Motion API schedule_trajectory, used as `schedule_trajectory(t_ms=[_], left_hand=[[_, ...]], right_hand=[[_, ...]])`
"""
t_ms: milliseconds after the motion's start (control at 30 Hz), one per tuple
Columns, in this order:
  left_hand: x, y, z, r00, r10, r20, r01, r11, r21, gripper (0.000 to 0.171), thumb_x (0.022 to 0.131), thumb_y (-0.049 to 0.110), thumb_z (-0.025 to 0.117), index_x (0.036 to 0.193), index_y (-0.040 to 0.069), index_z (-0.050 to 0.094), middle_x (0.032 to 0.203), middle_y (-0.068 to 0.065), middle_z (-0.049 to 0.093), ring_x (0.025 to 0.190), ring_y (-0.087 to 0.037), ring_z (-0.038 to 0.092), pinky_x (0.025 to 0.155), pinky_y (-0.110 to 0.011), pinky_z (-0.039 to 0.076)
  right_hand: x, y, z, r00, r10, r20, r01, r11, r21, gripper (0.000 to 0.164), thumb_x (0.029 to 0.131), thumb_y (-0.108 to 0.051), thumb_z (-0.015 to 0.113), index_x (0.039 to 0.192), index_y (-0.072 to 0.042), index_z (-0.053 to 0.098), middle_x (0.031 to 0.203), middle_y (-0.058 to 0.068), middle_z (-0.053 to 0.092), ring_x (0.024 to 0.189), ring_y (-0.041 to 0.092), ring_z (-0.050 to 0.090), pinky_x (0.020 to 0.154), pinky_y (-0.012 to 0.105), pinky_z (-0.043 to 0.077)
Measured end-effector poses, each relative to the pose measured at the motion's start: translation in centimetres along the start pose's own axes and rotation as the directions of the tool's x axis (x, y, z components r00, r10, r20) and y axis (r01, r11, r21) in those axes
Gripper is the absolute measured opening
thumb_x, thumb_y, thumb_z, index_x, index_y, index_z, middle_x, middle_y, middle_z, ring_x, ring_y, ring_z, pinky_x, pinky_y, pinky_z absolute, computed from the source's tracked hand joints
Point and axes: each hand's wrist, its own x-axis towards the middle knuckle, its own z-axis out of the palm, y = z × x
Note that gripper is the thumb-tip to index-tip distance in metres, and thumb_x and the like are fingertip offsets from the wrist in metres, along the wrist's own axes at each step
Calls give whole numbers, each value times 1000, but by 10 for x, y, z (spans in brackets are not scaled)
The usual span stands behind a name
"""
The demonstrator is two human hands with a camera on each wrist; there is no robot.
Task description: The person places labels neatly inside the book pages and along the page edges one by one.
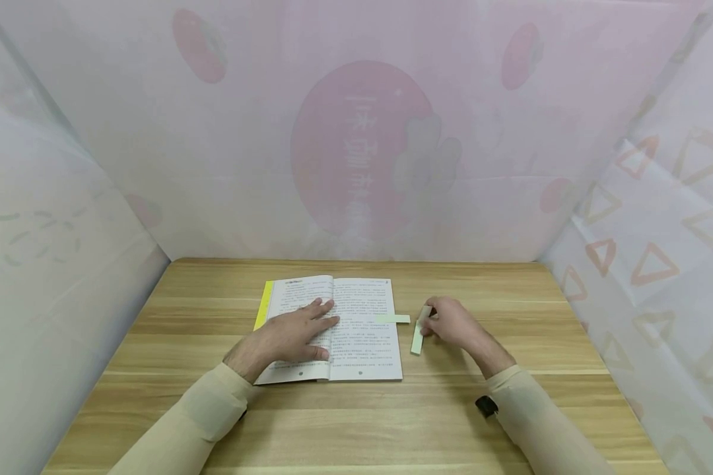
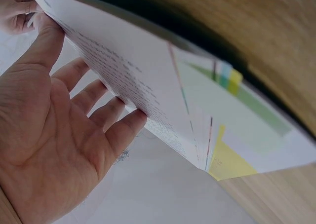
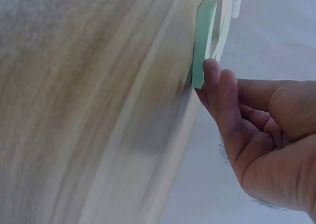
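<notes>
An open book [image 1: 365, 356] lies on the wooden table, both pages covered in small print. My left hand [image 1: 300, 333] rests on its left page with fingers spread, the fingertips reaching the spine. A pale green sticky strip [image 1: 402, 318] lies across the right page and sticks out past its outer edge. To the right of the book, my right hand [image 1: 454, 323] pinches one end of a narrow pale green sticky-note pad [image 1: 417, 340]. In the right wrist view, the pad [image 3: 201, 44] is slim and flat-sided, with fingertips at its near end.
A yellow flap [image 1: 264, 303] shows along the book's left edge. The wooden table [image 1: 356, 435] is bounded by a printed cloth backdrop [image 1: 243, 165] at the back and sides. A black band [image 1: 486, 406] is at the right wrist.
</notes>
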Motion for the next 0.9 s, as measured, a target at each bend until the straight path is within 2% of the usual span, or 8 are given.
schedule_trajectory(t_ms=[200, 433, 533, 633, 767, 900], left_hand=[[0, -1, 1, 1000, 0, 0, 0, 1000, 4, 85, 108, 51, 82, 178, 13, 53, 195, -14, 32, 183, -43, 28, 142, -66, 41], [1, -1, 1, 1000, 5, 0, -5, 1000, 5, 84, 109, 52, 81, 178, 12, 52, 195, -15, 32, 183, -44, 28, 142, -66, 40], [1, -1, 0, 1000, 6, 0, -6, 1000, 5, 84, 109, 51, 81, 178, 12, 52, 195, -15, 32, 183, -44, 28, 142, -66, 40], [0, -1, 0, 1000, 7, 0, -7, 1000, 6, 84, 109, 51, 81, 178, 12, 52, 195, -15, 32, 183, -44, 29, 142, -66, 41], [0, -1, 0, 1000, 8, -3, -8, 1000, 10, 85, 108, 51, 81, 178, 12, 52, 195, -15, 33, 183, -44, 29, 142, -66, 41], [0, -2, 1, 1000, 9, -2, -9, 1000, 11, 85, 108, 51, 81, 178, 12, 52, 195, -15, 33, 183, -44, 29, 142, -66, 41]], right_hand=[[-3, -3, -3, 1000, 0, 14, -1, 999, 33, 9, 119, 3, 60, 121, 3, 69, 128, 26, 79, 97, 24, 87, 77, 36, 72], [-3, -4, -4, 1000, -23, 8, 23, 1000, 21, 10, 124, -3, 52, 125, -1, 61, 124, 28, 80, 93, 26, 88, 77, 39, 72], [-2, -4, -2, 999, -43, -11, 43, 999, -12, 8, 123, -5, 57, 124, -2, 64, 125, 26, 81, 91, 25, 87, 72, 37, 70], [0, -4, -1, 995, -89, -39, 87, 995, -55, 6, 119, -6, 66, 120, -2, 71, 127, 23, 78, 96, 26, 85, 72, 34, 68], [2, -5, 1, 985, -149, -83, 142, 986, -91, 5, 115, -7, 76, 112, -4, 78, 127, 19, 75, 111, 31, 84, 84, 34, 70], [2, -5, 2, 979, -171, -107, 162, 983, -90, 5, 112, -9, 81, 108, -7, 79, 127, 18, 80, 119, 36, 85, 94, 42, 73]])
